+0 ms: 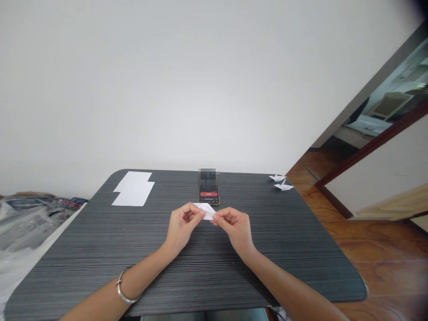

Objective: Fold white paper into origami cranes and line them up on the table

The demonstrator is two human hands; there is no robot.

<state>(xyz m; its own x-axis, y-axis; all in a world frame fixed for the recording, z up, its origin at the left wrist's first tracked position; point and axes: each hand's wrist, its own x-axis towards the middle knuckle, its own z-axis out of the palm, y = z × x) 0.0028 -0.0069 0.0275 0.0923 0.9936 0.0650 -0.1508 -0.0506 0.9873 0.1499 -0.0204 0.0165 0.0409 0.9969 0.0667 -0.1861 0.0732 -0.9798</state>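
Note:
A small piece of folded white paper (207, 209) is held between my two hands above the middle of the table. My left hand (182, 223) pinches its left side between thumb and fingers. On the right side, the thumb and fingertips of my right hand (236, 227) grip its lower corner. Diagonal creases show on the paper's face, while its outer ends are partly hidden by my fingers. Just behind the paper lies a phone (209, 195) with a red bar on its screen; the upper part is blurred out.
Two folded paper cranes (284, 186) sit at the back right of the dark table (133, 249). White paper sheets (133, 194) lie overlapping at the back left. A white wall (200, 89) rises behind. Plastic-covered things (30, 223) are beside the table's left edge.

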